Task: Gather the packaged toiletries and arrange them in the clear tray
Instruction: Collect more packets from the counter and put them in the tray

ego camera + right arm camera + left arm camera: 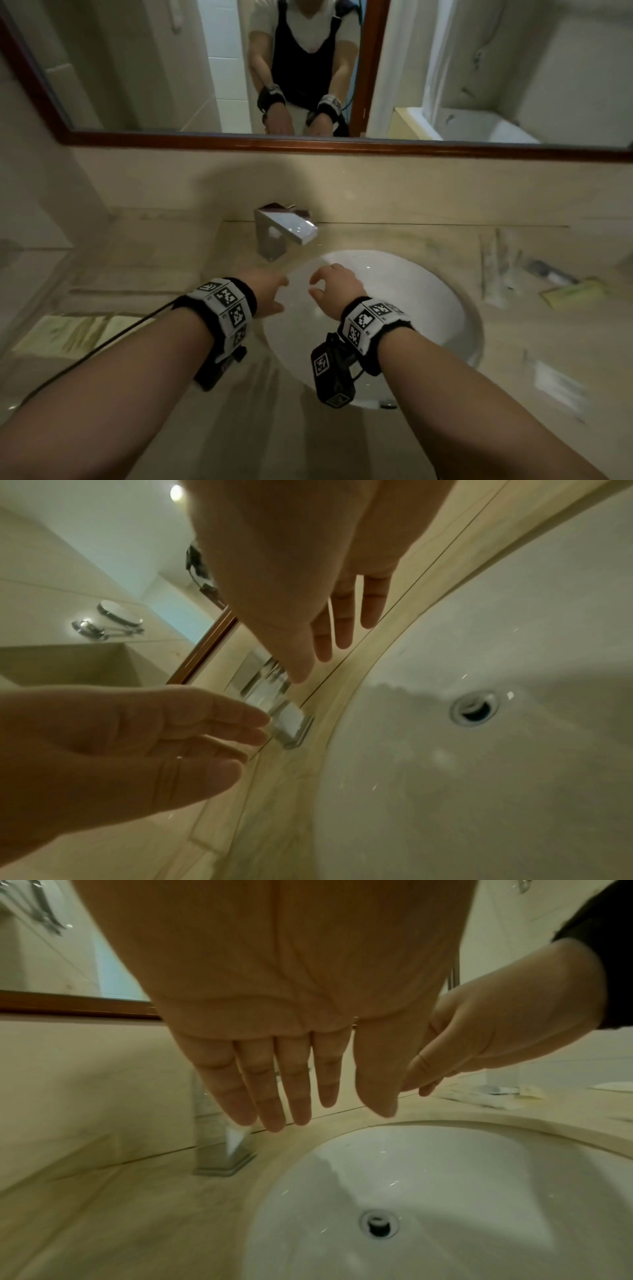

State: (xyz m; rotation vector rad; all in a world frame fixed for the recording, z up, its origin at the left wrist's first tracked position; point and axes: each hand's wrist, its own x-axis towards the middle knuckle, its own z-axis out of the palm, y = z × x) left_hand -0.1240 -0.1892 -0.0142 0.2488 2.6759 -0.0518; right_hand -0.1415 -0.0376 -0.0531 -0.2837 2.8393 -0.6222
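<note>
head view: empty left hand (270, 291) and right hand (337, 286) hover over the round white basin (459, 308); blurred clear-wrapped toiletry packets (503, 270) lie right, well apart; the clear tray is not discernible.
left wrist view: left fingers (270, 1096) straight, together.
right wrist view: right fingers (342, 620) relaxed, spread; a fumbled packet could slide into the basin.

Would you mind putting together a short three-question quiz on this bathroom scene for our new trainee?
1. True or false: the left hand is holding a packaged toiletry.
2. Multiple choice: the faucet stands (a) behind the sink basin, by the wall; (b) on the right of the counter; (c) inside the basin.
3. Fill in: the blurred packaged toiletries lie on the counter to the ____ of the basin.

Key:
1. False; both it and the right hand hover empty over the basin.
2. a
3. right
</note>
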